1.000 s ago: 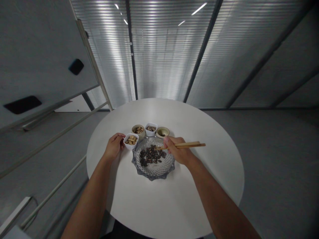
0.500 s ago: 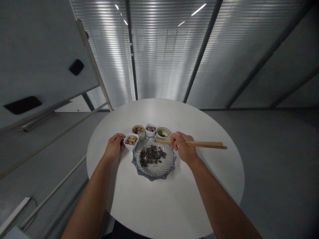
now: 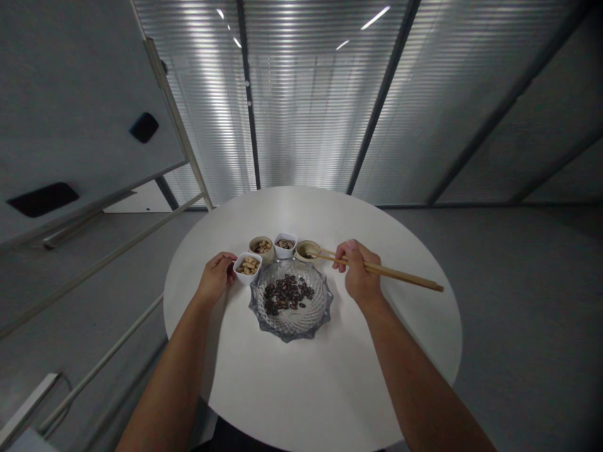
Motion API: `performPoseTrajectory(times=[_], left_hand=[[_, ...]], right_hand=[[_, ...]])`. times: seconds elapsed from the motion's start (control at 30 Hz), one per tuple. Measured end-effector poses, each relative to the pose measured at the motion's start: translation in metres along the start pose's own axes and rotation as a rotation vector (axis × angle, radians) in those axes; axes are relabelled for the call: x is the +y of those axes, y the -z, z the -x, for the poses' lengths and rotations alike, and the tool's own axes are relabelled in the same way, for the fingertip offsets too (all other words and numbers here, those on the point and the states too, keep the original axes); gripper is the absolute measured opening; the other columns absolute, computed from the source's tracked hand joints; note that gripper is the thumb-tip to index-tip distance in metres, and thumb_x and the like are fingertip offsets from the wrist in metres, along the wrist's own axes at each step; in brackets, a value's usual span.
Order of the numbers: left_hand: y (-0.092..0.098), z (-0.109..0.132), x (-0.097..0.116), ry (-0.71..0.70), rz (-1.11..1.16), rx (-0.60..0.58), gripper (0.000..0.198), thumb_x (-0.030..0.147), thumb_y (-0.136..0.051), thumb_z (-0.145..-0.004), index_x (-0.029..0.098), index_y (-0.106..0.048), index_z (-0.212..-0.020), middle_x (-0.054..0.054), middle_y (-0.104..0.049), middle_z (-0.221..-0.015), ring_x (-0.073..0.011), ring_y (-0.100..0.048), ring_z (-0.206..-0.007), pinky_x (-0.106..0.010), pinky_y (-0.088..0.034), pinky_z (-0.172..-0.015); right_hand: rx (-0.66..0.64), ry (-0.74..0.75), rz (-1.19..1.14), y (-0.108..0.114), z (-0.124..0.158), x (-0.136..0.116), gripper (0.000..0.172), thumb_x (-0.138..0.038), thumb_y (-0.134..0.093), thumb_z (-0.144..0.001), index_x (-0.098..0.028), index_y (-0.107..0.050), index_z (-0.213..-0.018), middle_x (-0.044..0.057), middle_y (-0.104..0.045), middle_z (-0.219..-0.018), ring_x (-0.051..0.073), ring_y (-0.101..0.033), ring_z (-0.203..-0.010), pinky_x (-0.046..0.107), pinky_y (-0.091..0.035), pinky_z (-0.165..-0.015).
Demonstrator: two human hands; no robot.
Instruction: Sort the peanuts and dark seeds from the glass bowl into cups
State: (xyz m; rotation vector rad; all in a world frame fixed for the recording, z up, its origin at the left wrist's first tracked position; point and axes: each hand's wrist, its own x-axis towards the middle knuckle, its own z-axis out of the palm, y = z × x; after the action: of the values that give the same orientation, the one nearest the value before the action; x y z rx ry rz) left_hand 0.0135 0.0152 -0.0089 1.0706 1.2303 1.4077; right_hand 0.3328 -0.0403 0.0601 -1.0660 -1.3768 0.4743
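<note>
We count two hands, two chopsticks, four small bowls and one scalloped glass dish (image 3: 292,334). The dish holds a single loose heap of dark seeds (image 3: 286,295), too many and too small to count exactly.

Our left hand (image 3: 217,277) lies at 9 o'clock from the dish, its fingers curled and pressed against the outer side of a white square bowl (image 3: 247,275) of pale nuts; we cannot tell whether they grip it. That bowl sits at 10 o'clock, just touching the dish rim. Our right hand (image 3: 358,270), at 2 o'clock, pinches the wooden chopsticks (image 3: 396,271) between thumb and fingers, their tips reaching into a round ceramic bowl (image 3: 301,246) at 1 o'clock, which has a small dark amount in it.

A second round ceramic bowl (image 3: 262,248) stands at 11 o'clock, and a second white square bowl (image 3: 285,245) at 12 o'clock, both with mixed nuts or seeds.

Everything rests on a round white table (image 3: 301,395). Beyond it, at 12 o'clock, is a slatted blind (image 3: 301,107); at 10 o'clock, a framed white board (image 3: 85,94) leans into view over a grey floor (image 3: 527,314)
</note>
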Motion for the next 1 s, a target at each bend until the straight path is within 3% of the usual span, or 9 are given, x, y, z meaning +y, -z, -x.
performPoseTrajectory(times=[0.13,0.53,1.0], left_hand=[[-0.001,0.000,0.001,0.010,0.000,0.016,0.019,0.035,-0.068,-0.072,0.017,-0.066,-0.077,0.003,-0.053,-0.054,-0.0101,-0.044,-0.042,-0.023,-0.031,-0.039],[-0.003,0.001,0.001,-0.007,-0.001,-0.008,0.019,0.036,-0.069,-0.073,0.018,-0.067,-0.077,0.003,-0.054,-0.052,-0.0102,-0.043,-0.040,-0.023,-0.030,-0.040],[-0.004,0.000,0.000,-0.018,-0.010,-0.003,0.018,0.035,-0.067,-0.073,0.018,-0.067,-0.077,0.002,-0.055,-0.054,-0.0106,-0.044,-0.041,-0.024,-0.030,-0.040]], right_hand=[[-0.039,-0.045,-0.090,-0.001,-0.001,-0.004,0.055,-0.064,-0.045,-0.098,-0.023,-0.059,-0.065,-0.001,-0.054,-0.050,0.015,-0.049,-0.047,0.029,-0.041,-0.050],[-0.409,-0.205,-0.159,-0.011,0.008,0.000,0.061,-0.072,-0.047,-0.094,-0.020,-0.058,-0.065,-0.002,-0.049,-0.047,0.013,-0.047,-0.043,0.026,-0.037,-0.044],[-0.509,-0.185,-0.049,-0.015,0.012,0.000,0.060,-0.070,-0.041,-0.098,-0.020,-0.057,-0.069,-0.002,-0.051,-0.053,0.013,-0.051,-0.048,0.025,-0.040,-0.048]])
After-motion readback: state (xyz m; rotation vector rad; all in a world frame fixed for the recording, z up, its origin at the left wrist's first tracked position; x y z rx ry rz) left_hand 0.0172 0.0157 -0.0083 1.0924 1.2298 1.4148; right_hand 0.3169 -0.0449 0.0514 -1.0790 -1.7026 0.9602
